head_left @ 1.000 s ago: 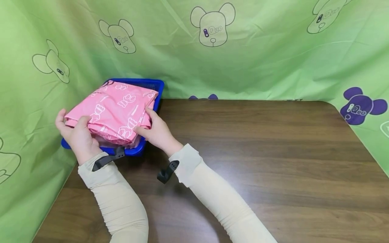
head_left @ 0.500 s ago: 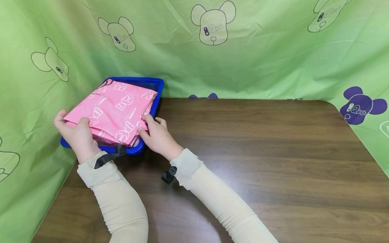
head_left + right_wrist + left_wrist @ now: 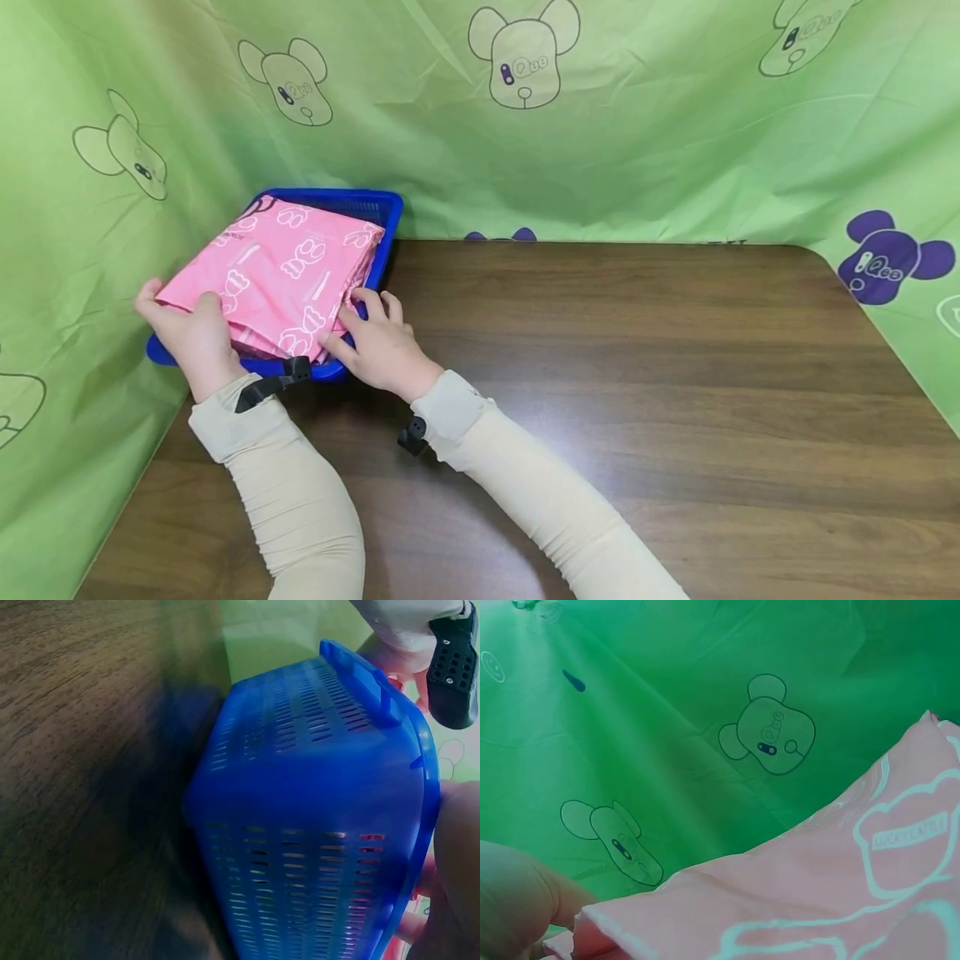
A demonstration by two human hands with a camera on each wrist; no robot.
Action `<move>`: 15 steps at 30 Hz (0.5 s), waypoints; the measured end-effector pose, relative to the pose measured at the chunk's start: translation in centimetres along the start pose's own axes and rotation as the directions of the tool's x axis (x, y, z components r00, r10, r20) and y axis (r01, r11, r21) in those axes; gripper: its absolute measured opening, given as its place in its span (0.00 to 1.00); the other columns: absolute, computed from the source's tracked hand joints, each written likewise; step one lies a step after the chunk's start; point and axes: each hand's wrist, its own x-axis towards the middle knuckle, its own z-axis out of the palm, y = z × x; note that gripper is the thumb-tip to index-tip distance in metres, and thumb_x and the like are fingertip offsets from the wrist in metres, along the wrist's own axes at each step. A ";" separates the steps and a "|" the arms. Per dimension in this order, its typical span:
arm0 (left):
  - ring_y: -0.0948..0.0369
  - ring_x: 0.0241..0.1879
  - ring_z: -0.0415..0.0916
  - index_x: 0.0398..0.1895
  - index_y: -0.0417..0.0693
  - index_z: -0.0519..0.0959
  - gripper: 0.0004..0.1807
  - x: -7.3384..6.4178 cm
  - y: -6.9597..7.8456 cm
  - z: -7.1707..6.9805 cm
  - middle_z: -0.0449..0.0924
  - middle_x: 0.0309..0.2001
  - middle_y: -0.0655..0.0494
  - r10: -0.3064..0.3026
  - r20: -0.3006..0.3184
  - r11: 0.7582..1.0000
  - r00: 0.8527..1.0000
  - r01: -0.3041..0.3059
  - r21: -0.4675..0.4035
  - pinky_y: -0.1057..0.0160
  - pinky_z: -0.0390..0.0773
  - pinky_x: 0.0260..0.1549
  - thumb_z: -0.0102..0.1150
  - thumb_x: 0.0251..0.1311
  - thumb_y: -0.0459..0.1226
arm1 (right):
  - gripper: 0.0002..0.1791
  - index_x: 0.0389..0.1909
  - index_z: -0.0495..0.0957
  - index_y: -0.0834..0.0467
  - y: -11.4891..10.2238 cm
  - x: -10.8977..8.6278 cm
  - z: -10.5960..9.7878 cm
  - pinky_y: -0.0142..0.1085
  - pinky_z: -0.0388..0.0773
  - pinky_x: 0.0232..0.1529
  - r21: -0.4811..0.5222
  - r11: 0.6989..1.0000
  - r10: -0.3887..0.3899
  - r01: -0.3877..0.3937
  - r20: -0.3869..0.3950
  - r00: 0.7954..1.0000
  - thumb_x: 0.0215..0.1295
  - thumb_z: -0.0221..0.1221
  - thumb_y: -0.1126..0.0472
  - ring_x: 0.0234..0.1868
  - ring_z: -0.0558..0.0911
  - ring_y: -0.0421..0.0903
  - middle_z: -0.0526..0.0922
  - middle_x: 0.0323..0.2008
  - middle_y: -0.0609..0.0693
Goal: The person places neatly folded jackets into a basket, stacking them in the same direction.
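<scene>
A folded pink cloth (image 3: 277, 267) with white cartoon prints lies in and over the blue plastic basket (image 3: 384, 242) at the back left. My left hand (image 3: 197, 342) grips its front left corner, thumb on top and fingers round the outer side. In the left wrist view, that hand (image 3: 514, 900) shows beside the cloth (image 3: 795, 900). At the front right edge my right hand (image 3: 386, 346) touches the cloth with thumb and forefinger spread apart, its other fingers over the rim. The right wrist view shows the slotted basket wall (image 3: 300, 780) with pink behind the slots.
The basket stands on a brown wooden table (image 3: 637, 375), close to a green curtain (image 3: 420, 158) with bear-head prints that encloses the left, back and right sides. A black wrist strap (image 3: 273, 385) on the left sleeve hangs over the basket's front rim.
The right hand has moved from gripping the right edge down towards the front right corner, its fingers spreading. The cloth's top lies flatter and its front right edge sits lower; the left hand stays.
</scene>
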 end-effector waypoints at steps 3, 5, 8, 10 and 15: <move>0.60 0.55 0.69 0.71 0.61 0.55 0.37 0.1 0.0 0.0 0.56 0.69 0.57 -0.005 -0.008 0.999 1.000 0.005 0.041 0.71 0.79 0.38 0.43 0.65 0.19 | 0.32 0.71 0.70 0.52 -0.3 0.0 0.3 0.51 0.78 0.54 -0.067 0.998 -0.021 0.019 -0.030 0.999 0.77 0.46 0.38 0.71 0.56 0.61 0.58 0.71 0.56; 0.60 0.57 0.68 0.72 0.61 0.55 0.37 0.0 0.0 0.0 0.55 0.70 0.57 -0.009 -0.008 0.999 1.000 0.010 0.051 0.71 0.79 0.41 0.43 0.66 0.19 | 0.31 0.69 0.73 0.54 -0.4 -0.1 0.4 0.46 0.78 0.52 -0.098 0.995 -0.039 0.032 -0.070 0.997 0.77 0.48 0.39 0.67 0.60 0.59 0.62 0.68 0.56; 0.59 0.60 0.67 0.73 0.61 0.54 0.38 -0.2 0.1 0.0 0.55 0.71 0.56 -0.014 -0.002 0.998 1.000 0.015 0.055 0.70 0.79 0.45 0.42 0.66 0.20 | 0.28 0.64 0.77 0.57 -0.5 -0.3 0.4 0.42 0.75 0.54 -0.102 0.993 -0.070 0.056 -0.143 0.987 0.75 0.54 0.41 0.62 0.63 0.57 0.68 0.62 0.56; 0.59 0.61 0.67 0.74 0.61 0.53 0.38 -0.3 0.1 0.0 0.55 0.71 0.56 -0.016 0.003 0.998 1.000 0.015 0.054 0.70 0.78 0.48 0.42 0.66 0.20 | 0.25 0.59 0.79 0.57 -0.4 -0.4 0.4 0.42 0.71 0.57 -0.091 0.993 -0.091 0.076 -0.183 0.979 0.74 0.56 0.43 0.60 0.66 0.55 0.73 0.58 0.54; 0.60 0.63 0.65 0.75 0.60 0.52 0.38 -0.2 0.1 0.0 0.55 0.72 0.56 0.008 0.011 0.998 1.000 -0.009 0.056 0.67 0.76 0.54 0.42 0.66 0.20 | 0.18 0.50 0.79 0.57 -0.3 -0.4 0.3 0.45 0.60 0.67 -0.122 0.982 -0.167 0.142 -0.227 0.959 0.75 0.57 0.47 0.55 0.76 0.47 0.82 0.48 0.50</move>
